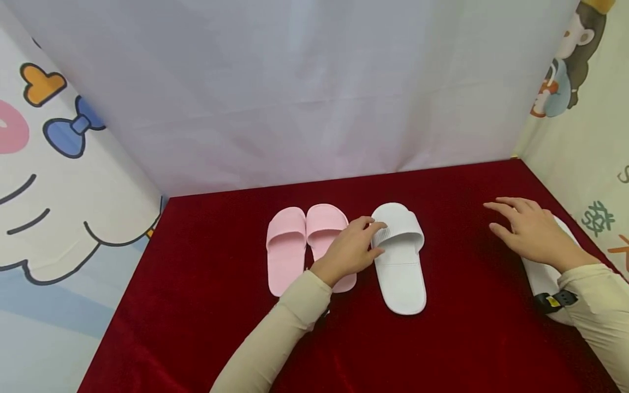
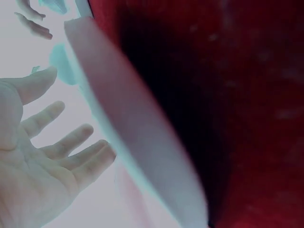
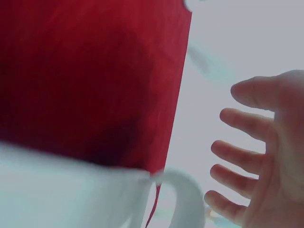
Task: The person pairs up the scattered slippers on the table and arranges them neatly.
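My left hand [image 1: 350, 245] hovers over the right slipper of a pink pair, its fingertips close by the strap of a white slipper [image 1: 402, 278]. In the left wrist view the fingers of this left hand [image 2: 52, 156] are spread and hold nothing, beside a slipper's pale side [image 2: 133, 123]. At the far right, my right hand [image 1: 538, 232] is above another white slipper [image 1: 539, 275], hiding most of it. Its fingers are apart and hold nothing in the right wrist view, where the same white slipper [image 3: 61, 194] fills the lower left.
The pink slippers, left [image 1: 286, 265] and right [image 1: 326, 217], lie side by side on a dark red cloth [image 1: 211, 305]. A pale curtain [image 1: 295, 125] stands behind, with cartoon-printed panels [image 1: 54, 202] on both sides. A black band [image 1: 555, 300] is on my right wrist.
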Tool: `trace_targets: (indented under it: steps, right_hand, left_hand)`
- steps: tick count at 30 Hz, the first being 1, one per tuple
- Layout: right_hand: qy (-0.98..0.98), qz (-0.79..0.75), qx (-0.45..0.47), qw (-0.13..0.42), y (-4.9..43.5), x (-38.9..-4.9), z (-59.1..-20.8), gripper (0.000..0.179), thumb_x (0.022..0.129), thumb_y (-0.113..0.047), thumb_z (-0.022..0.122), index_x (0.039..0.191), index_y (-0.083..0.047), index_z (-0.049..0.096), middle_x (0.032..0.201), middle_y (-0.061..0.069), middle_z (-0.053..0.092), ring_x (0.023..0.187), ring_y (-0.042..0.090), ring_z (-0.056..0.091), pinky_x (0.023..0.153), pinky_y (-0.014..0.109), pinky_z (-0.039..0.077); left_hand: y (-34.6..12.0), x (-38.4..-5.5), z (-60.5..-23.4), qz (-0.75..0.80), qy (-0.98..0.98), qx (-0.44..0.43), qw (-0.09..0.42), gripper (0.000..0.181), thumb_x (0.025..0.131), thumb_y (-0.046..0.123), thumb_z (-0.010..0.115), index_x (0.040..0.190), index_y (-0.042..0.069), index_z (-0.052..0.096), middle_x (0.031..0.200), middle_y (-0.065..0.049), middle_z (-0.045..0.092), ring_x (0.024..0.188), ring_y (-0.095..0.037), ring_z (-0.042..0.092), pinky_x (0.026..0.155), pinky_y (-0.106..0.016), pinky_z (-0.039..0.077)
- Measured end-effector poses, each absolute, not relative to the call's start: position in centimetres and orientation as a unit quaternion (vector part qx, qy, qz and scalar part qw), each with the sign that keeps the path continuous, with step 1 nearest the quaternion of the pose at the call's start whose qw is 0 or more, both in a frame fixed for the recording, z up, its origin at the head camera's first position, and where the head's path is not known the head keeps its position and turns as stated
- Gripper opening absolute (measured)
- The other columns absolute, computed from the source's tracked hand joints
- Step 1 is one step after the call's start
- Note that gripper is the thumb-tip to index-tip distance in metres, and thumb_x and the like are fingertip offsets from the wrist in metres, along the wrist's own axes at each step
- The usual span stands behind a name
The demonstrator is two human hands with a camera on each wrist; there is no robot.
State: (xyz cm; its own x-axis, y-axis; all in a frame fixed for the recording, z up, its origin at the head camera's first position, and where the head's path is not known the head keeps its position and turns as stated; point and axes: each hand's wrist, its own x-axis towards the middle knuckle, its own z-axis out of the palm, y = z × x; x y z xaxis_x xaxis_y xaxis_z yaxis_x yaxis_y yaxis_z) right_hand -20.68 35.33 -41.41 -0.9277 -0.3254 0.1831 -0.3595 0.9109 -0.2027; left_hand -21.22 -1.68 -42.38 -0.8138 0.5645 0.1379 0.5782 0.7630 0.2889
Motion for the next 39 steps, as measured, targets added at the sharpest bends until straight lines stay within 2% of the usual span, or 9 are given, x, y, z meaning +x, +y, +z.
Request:
trace_targets:
  steps: [3, 8, 13, 16, 20, 24, 30, 39]
  right_hand:
    - [-0.982, 0.118, 0.144, 0.043, 36.8, -20.6, -41.5, 0.046, 0.099, -0.023, 0.054, 0.142, -0.006, 0.047, 0.144, 0.030, 0.041, 0.129, 0.056, 0.034, 0.091, 0.072, 0.029]
    - [-0.989, 0.101, 0.108, 0.021, 38.9, -20.3, -42.1, 0.049, 0.100, -0.023, 0.048, 0.144, -0.004, 0.041, 0.140, 0.035, 0.042, 0.123, 0.060, 0.036, 0.092, 0.074, 0.029]
    - [-0.989, 0.099, 0.103, 0.030, 40.2, -19.9, -43.0, 0.053, 0.099, -0.026, 0.052, 0.145, -0.003, 0.038, 0.135, 0.038, 0.044, 0.117, 0.060, 0.042, 0.090, 0.073, 0.034]
    - [-0.989, 0.104, 0.098, 0.034, 40.9, -19.7, -43.1, 0.056, 0.100, -0.030, 0.053, 0.146, -0.003, 0.037, 0.135, 0.038, 0.044, 0.115, 0.060, 0.045, 0.084, 0.073, 0.036]
    - [-0.988, 0.107, 0.101, 0.035, 42.1, -19.3, -43.1, 0.057, 0.100, -0.032, 0.055, 0.143, 0.001, 0.039, 0.134, 0.040, 0.045, 0.114, 0.060, 0.046, 0.084, 0.072, 0.037]
    - [-0.983, 0.120, 0.132, 0.038, 42.9, -19.0, -43.3, 0.053, 0.099, -0.024, 0.057, 0.140, 0.006, 0.042, 0.131, 0.042, 0.047, 0.110, 0.057, 0.049, 0.083, 0.068, 0.041]
    - [-0.973, 0.169, 0.152, 0.030, 43.2, -19.0, -43.8, 0.050, 0.099, -0.016, 0.054, 0.142, 0.006, 0.040, 0.133, 0.041, 0.044, 0.112, 0.055, 0.044, 0.082, 0.065, 0.038]
    - [-0.968, 0.186, 0.162, 0.036, 43.6, -18.7, -43.7, 0.049, 0.098, -0.015, 0.056, 0.141, 0.006, 0.043, 0.132, 0.039, 0.044, 0.112, 0.053, 0.042, 0.082, 0.065, 0.035]
  left_hand:
    - [-1.2, -21.5, -42.2, -0.159, -0.941, -0.299, 0.013, 0.051, 0.093, 0.031, 0.070, 0.140, 0.020, 0.053, 0.138, -0.008, 0.055, 0.125, -0.023, 0.056, 0.101, -0.036, 0.050]
    - [-0.7, -22.0, -41.8, -0.152, -0.942, -0.300, -0.007, 0.054, 0.095, 0.035, 0.067, 0.144, 0.021, 0.049, 0.143, -0.008, 0.051, 0.127, -0.024, 0.055, 0.099, -0.038, 0.051]
    - [-0.4, -22.3, -41.9, -0.149, -0.944, -0.294, -0.026, 0.053, 0.096, 0.035, 0.066, 0.145, 0.022, 0.049, 0.145, -0.008, 0.050, 0.128, -0.024, 0.055, 0.100, -0.036, 0.051]
    - [-0.1, -22.4, -42.0, -0.159, -0.943, -0.288, -0.037, 0.051, 0.097, 0.035, 0.065, 0.144, 0.024, 0.049, 0.144, -0.007, 0.049, 0.126, -0.023, 0.055, 0.097, -0.036, 0.051]
    - [0.6, -22.6, -42.1, -0.168, -0.941, -0.290, -0.045, 0.047, 0.098, 0.036, 0.063, 0.141, 0.025, 0.051, 0.143, -0.007, 0.049, 0.124, -0.023, 0.055, 0.094, -0.034, 0.052]
    - [0.7, -22.9, -42.2, -0.177, -0.939, -0.291, -0.040, 0.041, 0.098, 0.035, 0.063, 0.136, 0.021, 0.054, 0.143, -0.009, 0.050, 0.126, -0.023, 0.055, 0.099, -0.033, 0.050]
    - [0.8, -23.4, -42.4, -0.202, -0.931, -0.299, -0.047, 0.041, 0.098, 0.030, 0.063, 0.133, 0.014, 0.051, 0.141, -0.009, 0.054, 0.125, -0.023, 0.057, 0.103, -0.032, 0.048]
    - [0.7, -23.3, -42.3, -0.198, -0.936, -0.280, -0.075, 0.041, 0.098, 0.029, 0.063, 0.136, 0.018, 0.050, 0.144, -0.009, 0.053, 0.131, -0.026, 0.052, 0.107, -0.035, 0.045]
